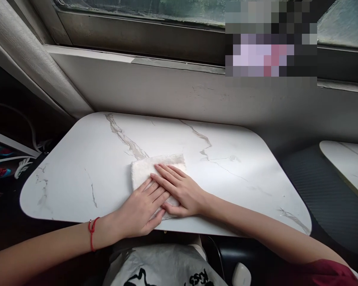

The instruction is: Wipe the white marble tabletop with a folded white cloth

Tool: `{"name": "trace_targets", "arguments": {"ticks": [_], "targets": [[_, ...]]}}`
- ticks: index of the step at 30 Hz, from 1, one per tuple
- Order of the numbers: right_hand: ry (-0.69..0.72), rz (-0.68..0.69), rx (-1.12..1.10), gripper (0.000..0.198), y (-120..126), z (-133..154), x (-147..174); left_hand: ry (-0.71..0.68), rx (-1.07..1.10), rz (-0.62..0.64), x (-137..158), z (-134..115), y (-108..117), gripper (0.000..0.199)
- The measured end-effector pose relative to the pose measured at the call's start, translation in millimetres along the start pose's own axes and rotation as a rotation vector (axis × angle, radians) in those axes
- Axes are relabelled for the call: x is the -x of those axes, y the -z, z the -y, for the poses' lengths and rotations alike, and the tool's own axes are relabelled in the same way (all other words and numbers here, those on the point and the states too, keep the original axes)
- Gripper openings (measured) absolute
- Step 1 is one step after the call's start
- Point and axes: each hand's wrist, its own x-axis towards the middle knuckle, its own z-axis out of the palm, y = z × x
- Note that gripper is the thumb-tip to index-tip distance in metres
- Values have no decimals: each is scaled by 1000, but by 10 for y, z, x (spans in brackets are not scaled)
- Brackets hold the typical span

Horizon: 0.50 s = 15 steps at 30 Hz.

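A folded white cloth (141, 171) lies flat on the white marble-patterned table (241, 174), near the middle of its front edge. Flat on the cloth rests my left hand (141, 208), fingers stretched out; a red string bracelet circles that wrist. My right hand (183, 192) comes in from the right and also lies on the cloth, fingers extended, its fingertips meeting and partly overlapping those of my left hand. Both palms face down, and the cloth beneath them is partly hidden.
A wall and window sill (167, 63) run along the table's far side. White cables (24, 165) hang at the left. Beyond a dark ribbed surface (316, 198) on the right stands another marbled table (352, 163). A printed grey bag (167, 262) and a white case (241, 274) sit below the front edge.
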Motion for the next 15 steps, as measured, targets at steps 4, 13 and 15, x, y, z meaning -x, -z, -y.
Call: {"name": "trace_targets", "arguments": {"ticks": [4,13,15], "targets": [[5,-29,6,78,-47,-59,-83,-2,-6,-11,-13,111,-14,48],[-64,-88,67,76,-81,-625,-507,32,-24,47,-448,759,117,44],[-102,-109,98,74,-92,-774,-631,10,-4,58,-557,939,163,43]]}}
